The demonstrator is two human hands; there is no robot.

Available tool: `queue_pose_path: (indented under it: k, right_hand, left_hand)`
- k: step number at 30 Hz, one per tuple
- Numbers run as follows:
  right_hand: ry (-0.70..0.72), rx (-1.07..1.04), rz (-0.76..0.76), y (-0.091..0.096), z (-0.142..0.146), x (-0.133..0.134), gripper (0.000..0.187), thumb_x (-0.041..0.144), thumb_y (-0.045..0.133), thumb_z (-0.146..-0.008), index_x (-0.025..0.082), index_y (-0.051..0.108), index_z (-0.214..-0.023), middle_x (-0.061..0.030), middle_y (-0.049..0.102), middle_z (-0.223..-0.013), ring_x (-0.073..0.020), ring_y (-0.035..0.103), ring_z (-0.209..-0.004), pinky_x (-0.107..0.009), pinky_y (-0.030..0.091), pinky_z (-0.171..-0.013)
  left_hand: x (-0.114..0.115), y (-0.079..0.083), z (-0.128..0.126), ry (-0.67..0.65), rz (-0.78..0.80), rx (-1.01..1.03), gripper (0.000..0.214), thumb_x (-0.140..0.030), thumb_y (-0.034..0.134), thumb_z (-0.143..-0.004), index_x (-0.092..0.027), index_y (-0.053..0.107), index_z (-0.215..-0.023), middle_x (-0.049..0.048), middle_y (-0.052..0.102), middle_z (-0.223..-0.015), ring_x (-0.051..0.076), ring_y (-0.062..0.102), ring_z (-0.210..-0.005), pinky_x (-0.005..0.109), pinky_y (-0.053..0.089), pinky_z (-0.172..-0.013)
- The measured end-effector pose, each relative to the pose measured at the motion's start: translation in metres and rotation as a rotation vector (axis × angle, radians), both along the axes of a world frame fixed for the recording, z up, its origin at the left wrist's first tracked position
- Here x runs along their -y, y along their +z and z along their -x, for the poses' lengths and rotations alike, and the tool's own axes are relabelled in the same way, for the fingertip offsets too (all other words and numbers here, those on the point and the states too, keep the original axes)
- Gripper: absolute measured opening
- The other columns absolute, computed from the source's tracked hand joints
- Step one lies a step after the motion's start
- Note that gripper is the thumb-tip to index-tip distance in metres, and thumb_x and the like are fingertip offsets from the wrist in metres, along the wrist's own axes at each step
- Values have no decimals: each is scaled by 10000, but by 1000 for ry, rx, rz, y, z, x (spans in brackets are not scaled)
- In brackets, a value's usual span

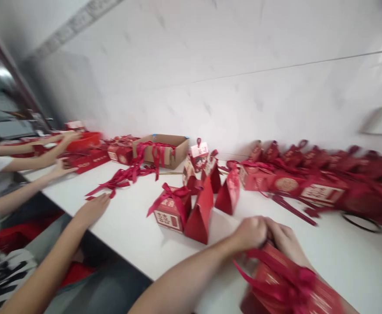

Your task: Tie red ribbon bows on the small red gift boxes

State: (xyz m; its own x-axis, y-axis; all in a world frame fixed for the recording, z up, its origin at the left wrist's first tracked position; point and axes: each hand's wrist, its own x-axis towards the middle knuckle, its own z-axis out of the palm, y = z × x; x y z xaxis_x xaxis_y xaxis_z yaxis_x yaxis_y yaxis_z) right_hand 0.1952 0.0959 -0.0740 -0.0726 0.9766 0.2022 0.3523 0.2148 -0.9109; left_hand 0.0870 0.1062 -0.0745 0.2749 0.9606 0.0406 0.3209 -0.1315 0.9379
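A red gift box (272, 272) with a crimson ribbon bow (295, 283) is near me at the lower right, partly cut off by the frame's bottom edge. My left hand (251, 233) is closed at the top of this box, its fingers curled. Close against it, my right hand (285, 240) also grips the top, its forearm running behind the box. What exactly the fingertips pinch is hidden and blurred. To the left stand a finished-looking box with a bow (169, 211) and a folded red triangular box (200, 213).
Rows of red boxes (321, 187) line the wall at right, with a black ring (362, 221) before them. A cardboard carton (174, 157) holds ribbons; more ribbons (122, 176) lie on the white table (132, 218). Co-workers' hands (92, 209) are at left.
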Motion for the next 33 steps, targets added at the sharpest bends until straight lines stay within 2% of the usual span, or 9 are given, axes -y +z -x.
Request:
queue_pose_path:
  k: [3,7,11,17,21,23,26,29,33]
  right_hand:
    - [50,-274,212,2,3,0,487,594,493,-683,205,393,-409,33,391,-346,-83,350,-333,-216,292,-352]
    - [-11,-341,236,5,-9,-5,481,616,482,-680,202,407,-446,40,399,-351,-77,355,-291,-211,270,-322]
    - [10,-410,214,14,-21,-6,465,626,484,-682,196,432,-513,16,492,-452,-104,465,-335,-239,392,-371]
    - [131,-407,165,43,-33,-1,433,575,522,-731,158,560,-622,-37,595,-647,-154,605,-632,-291,505,-639]
    - [107,-81,-25,71,-45,39,368,491,474,-832,158,614,-760,-65,650,-840,-184,600,-813,-322,471,-777]
    - [-1,76,-132,80,-49,75,329,464,447,-866,178,606,-835,-57,643,-899,-196,596,-853,-339,464,-806]
    - [-22,212,-276,80,-49,132,258,437,495,-860,222,569,-982,-57,585,-1062,-217,556,-1018,-354,439,-899]
    - [-23,332,-215,68,-48,170,451,426,605,-794,259,453,-1184,-79,470,-1233,-248,481,-1152,-388,436,-945]
    - [-2,276,-96,51,-52,177,492,359,566,-830,258,363,-1268,-94,465,-1245,-236,524,-1101,-413,469,-921]
  left_hand:
    - [-8,4,8,9,28,87,248,-198,358,-841,-130,564,-722,36,605,-704,151,575,-728,283,460,-726]
    - [-4,20,28,-2,92,203,215,-316,443,-813,-143,568,-785,64,637,-815,155,599,-705,268,463,-642]
    - [27,34,54,10,88,307,360,-464,428,-819,-143,592,-833,86,651,-858,186,616,-816,288,467,-707]
    - [85,33,71,-65,7,494,471,-585,465,-799,-160,630,-915,91,635,-980,230,579,-964,311,457,-792]
    - [114,32,69,-60,-36,359,392,-507,531,-808,-191,557,-1038,85,579,-1104,233,526,-1076,319,433,-879]
    - [126,32,67,-41,-43,316,370,-468,560,-806,-214,503,-1070,80,535,-1172,227,493,-1121,315,435,-885]
    - [143,33,64,-29,-25,285,341,-449,523,-838,-241,447,-1097,69,485,-1227,205,487,-1118,318,440,-885]
    - [156,32,60,-46,-12,281,299,-435,453,-881,-253,430,-1117,54,496,-1196,176,520,-1047,316,444,-873]
    - [164,29,52,-118,-5,314,285,-428,433,-893,-242,457,-1107,31,590,-1018,154,572,-888,296,459,-798]
